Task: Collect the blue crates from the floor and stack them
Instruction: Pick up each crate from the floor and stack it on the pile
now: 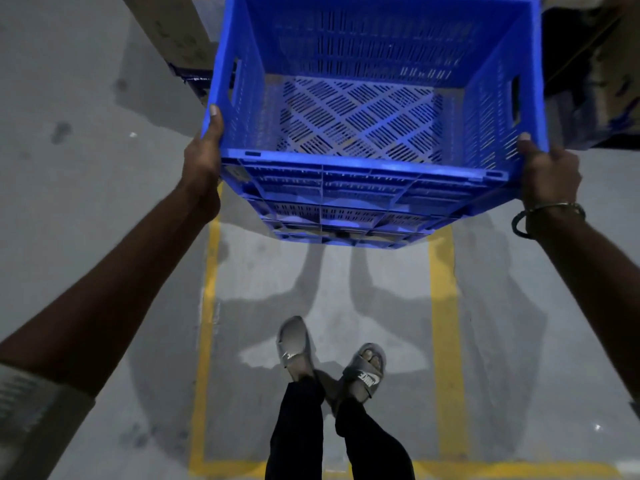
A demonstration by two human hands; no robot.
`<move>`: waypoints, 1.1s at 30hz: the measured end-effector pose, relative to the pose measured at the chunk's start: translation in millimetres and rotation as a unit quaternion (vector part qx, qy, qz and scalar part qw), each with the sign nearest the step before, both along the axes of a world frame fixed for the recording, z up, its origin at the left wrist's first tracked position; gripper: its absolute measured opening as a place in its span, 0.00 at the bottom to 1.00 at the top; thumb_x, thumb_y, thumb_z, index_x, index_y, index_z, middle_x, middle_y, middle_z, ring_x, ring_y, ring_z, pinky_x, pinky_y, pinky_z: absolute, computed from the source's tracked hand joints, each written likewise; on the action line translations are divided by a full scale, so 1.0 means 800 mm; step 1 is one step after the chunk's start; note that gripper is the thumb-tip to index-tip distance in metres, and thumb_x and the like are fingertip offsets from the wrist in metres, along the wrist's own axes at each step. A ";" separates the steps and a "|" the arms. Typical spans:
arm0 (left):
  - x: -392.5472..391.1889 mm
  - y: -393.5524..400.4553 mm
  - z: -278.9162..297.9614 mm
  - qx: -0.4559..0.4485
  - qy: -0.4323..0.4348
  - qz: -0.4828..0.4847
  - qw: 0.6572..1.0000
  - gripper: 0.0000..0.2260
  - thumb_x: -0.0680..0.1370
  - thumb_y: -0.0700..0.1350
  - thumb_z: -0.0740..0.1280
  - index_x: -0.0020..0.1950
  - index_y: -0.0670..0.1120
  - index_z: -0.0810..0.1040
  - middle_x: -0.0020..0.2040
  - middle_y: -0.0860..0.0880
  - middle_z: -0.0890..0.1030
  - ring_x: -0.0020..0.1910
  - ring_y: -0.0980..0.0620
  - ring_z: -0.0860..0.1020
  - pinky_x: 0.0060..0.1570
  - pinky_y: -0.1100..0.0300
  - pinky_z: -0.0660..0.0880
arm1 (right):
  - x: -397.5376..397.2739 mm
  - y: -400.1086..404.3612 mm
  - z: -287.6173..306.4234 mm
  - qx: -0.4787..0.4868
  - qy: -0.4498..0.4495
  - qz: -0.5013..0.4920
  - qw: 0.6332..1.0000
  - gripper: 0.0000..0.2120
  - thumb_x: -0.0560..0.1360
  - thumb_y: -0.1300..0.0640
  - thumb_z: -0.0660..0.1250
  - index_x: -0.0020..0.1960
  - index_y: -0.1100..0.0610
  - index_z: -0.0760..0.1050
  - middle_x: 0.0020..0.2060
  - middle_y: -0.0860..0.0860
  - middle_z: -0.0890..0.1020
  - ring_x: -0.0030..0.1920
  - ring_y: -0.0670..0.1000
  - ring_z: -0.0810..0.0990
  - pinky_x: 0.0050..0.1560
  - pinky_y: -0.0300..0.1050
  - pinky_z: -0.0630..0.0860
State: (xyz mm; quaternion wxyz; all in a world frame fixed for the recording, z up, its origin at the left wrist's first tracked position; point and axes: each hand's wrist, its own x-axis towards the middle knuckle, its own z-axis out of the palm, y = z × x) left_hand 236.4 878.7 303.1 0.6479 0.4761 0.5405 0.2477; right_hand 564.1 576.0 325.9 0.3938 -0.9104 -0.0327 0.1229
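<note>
An empty blue slatted crate fills the upper middle of the head view, its open top facing me. It looks to be held up off the grey floor, though what lies under it is hidden. My left hand grips its near left corner, thumb up along the rim. On the near right corner sits my right hand, with a bangle and a dark band at the wrist. No other crate shows clearly.
Yellow floor lines mark a bay around my feet in grey slides. Cardboard boxes stand at the upper left, and more boxes sit at the upper right behind the crate.
</note>
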 end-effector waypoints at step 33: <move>-0.030 -0.152 -0.002 0.054 0.038 0.042 0.997 0.29 0.81 0.60 0.66 0.79 0.55 0.63 0.65 0.60 0.76 0.65 0.64 0.74 0.73 0.50 0.68 | -0.104 -0.093 -0.038 0.104 -0.023 -0.040 0.994 0.21 0.75 0.35 0.65 0.60 0.48 0.77 0.51 0.47 0.84 0.54 0.46 0.80 0.55 0.46 0.76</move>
